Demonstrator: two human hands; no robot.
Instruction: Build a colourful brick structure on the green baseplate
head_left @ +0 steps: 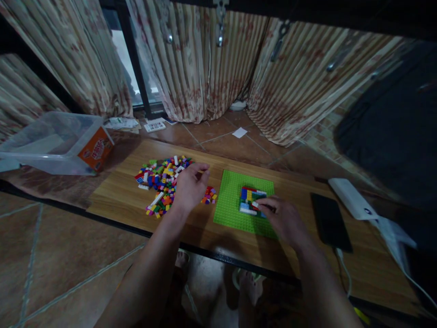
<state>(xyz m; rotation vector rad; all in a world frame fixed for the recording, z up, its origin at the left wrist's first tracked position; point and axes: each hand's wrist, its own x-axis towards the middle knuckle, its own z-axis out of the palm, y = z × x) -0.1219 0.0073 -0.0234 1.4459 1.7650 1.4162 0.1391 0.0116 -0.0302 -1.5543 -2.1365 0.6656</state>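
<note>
Over the right edge of a heap of small coloured building bricks (pixel 159 178), my left hand (pixel 191 186) hovers with its fingers curled in. Whether anything is between those fingertips I cannot make out. My right hand (pixel 282 216) pinches a small white brick (pixel 255 205) above a low structure of coloured bricks (pixel 248 195). Red, blue, yellow and white bricks show in that structure, which sits on a green studded baseplate (pixel 226 200). My right fingers hide part of its right side. A smaller cluster of bricks (pixel 209 196) lies between my left hand and the baseplate.
A clear plastic bin (pixel 64 157) with an orange label stands at the far left. On the right of the wooden table (pixel 118 189) lie a black phone (pixel 330 221) with a cable and a white device (pixel 353 198). Patterned curtains (pixel 218 68) hang behind.
</note>
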